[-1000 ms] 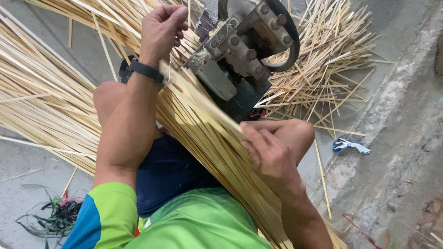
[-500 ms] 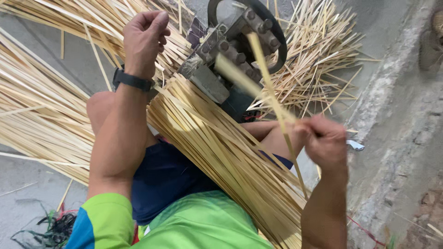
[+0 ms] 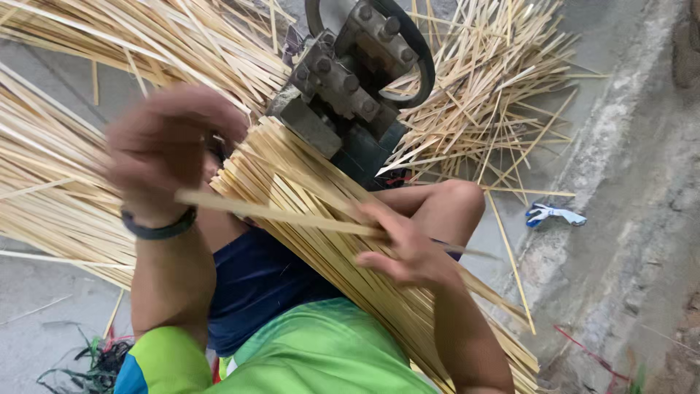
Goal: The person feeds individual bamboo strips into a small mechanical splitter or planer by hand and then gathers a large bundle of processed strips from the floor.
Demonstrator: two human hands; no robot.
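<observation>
Bamboo strips: pale straw yellow, uniform, in the bundle at centre frame and the loose piles at upper left and upper right. Machine: dark grey metal with a black ring and a dark green base. Wristband: black. Shirt: bright green, with a blue sleeve edge at lower left. Shorts: navy. Floor: mottled grey. Scrap at right: blue and white.
</observation>
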